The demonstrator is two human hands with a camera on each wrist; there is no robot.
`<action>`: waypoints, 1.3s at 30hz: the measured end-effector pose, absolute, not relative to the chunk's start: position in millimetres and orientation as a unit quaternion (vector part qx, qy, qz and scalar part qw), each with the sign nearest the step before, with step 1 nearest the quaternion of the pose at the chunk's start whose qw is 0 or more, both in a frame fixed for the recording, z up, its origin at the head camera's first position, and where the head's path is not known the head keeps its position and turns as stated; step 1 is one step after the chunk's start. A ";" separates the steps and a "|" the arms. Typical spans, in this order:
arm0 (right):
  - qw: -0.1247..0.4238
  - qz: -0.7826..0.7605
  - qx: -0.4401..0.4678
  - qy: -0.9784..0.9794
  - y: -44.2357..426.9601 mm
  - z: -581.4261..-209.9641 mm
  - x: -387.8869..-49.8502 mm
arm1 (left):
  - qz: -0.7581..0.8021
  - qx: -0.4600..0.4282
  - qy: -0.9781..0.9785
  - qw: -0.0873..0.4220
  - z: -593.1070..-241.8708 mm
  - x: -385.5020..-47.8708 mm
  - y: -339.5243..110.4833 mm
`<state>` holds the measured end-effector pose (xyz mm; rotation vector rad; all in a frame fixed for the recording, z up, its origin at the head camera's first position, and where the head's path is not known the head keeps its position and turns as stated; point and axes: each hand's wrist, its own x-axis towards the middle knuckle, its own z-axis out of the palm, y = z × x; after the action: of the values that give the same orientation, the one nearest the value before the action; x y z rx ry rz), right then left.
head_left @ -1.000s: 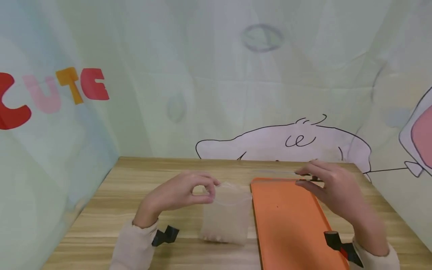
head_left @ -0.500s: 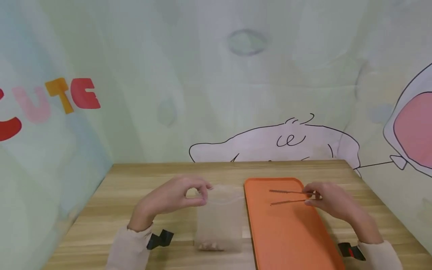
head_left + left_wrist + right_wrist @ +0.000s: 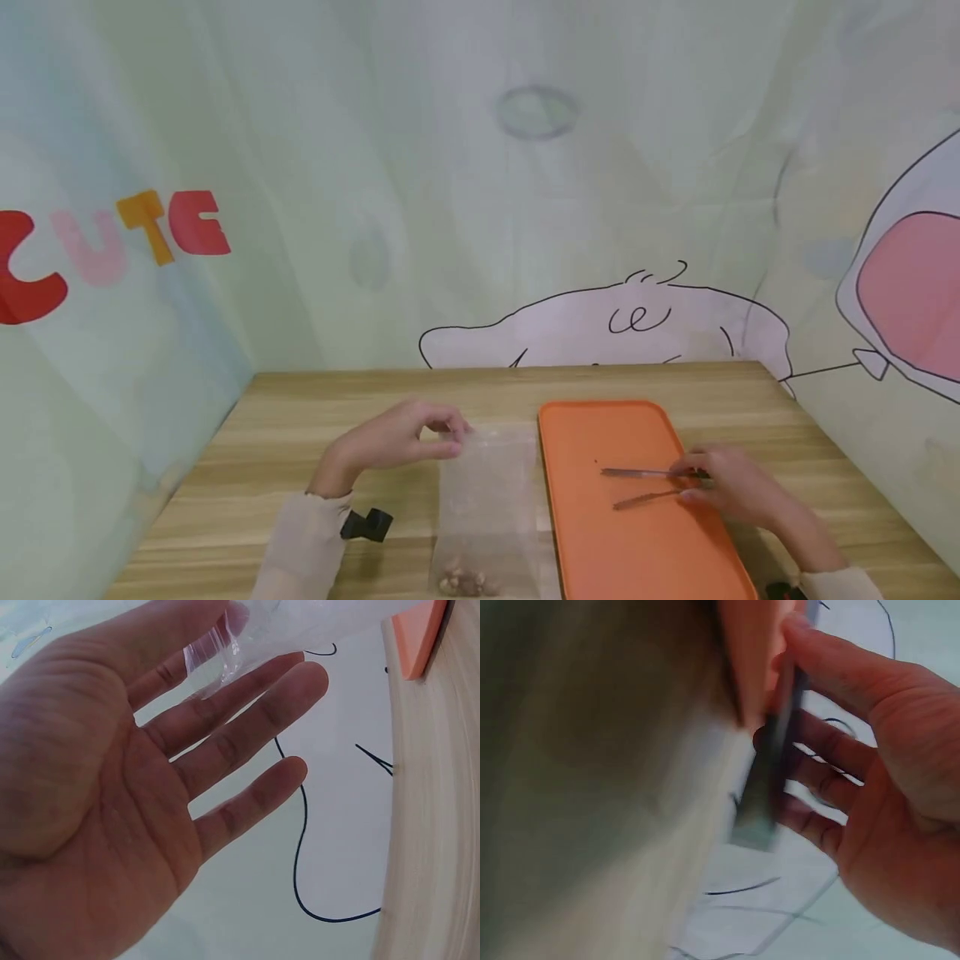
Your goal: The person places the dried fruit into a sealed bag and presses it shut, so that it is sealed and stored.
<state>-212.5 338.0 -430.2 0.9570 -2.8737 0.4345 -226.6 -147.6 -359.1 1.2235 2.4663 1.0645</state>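
Note:
My left hand (image 3: 397, 437) pinches the top left corner of a clear plastic bag (image 3: 487, 492) between thumb and index finger. In the left wrist view the other fingers stand spread away from the crinkled bag (image 3: 285, 630). Several small pale and reddish-brown pieces (image 3: 467, 580), perhaps nuts, lie at the bag's bottom. With thumb and fingers my right hand (image 3: 738, 487) holds metal tongs (image 3: 637, 473), their two arms spread apart and pointing left above the orange tray (image 3: 622, 550). The right wrist view shows the tongs' blurred flat end (image 3: 757, 810) beside the palm.
Beneath everything is a wood-grain table (image 3: 337, 387); the tray lies right of the bag. A tiny dark speck (image 3: 596, 461) shows on the tray. A printed cloth (image 3: 337, 167) hangs behind and at both sides.
The right hand has brought the tongs nearer and lower, from the tray's far end to over its middle. The left hand keeps its pinch, and the bag now hangs longer with its pieces plainer.

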 end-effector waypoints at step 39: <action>0.173 0.431 0.505 -0.727 154.2 -300.2 -179.0 | 0.341 0.440 0.778 -0.291 -301.6 -155.3 -112.7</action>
<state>-179.0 154.2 -300.2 1.4335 -2.0631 1.2229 -155.3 -112.7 -301.6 1.7152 3.0372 1.3297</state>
